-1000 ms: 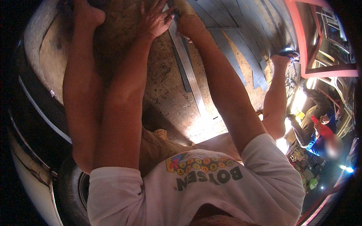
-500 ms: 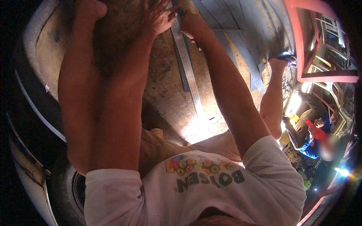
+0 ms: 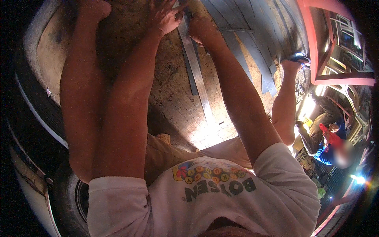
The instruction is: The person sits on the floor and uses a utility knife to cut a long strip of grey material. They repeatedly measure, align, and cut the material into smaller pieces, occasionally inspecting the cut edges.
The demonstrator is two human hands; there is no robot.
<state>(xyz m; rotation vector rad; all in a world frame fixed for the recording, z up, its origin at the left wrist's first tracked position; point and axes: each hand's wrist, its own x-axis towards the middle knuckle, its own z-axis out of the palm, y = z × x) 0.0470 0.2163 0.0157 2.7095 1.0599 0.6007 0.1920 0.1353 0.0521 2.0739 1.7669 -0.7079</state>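
Note:
A long metal ruler (image 3: 196, 65) lies on the board floor, pointing away from me. Along its left side shows a narrow dark grey strip (image 3: 191, 77) of sheet material, partly under it. At the far end my left hand (image 3: 165, 17) rests beside and partly on the ruler, fingers spread, the tips cut off or dim at the upper edge. Close to the ruler's right side, my right hand (image 3: 200, 29) is closed in a fist. Whatever it grips is hidden behind the fingers.
Several grey sheet strips (image 3: 252, 43) lie on the worn board (image 3: 169, 83) to the right. A tyre (image 3: 71, 193) stands at the lower left. A pink frame (image 3: 314, 43) rises at the right, with another person (image 3: 331, 134) crouching beyond it near a bright lamp.
Both hands keep nearly the same place. My left hand has shifted very slightly to the left; the ruler has not visibly moved.

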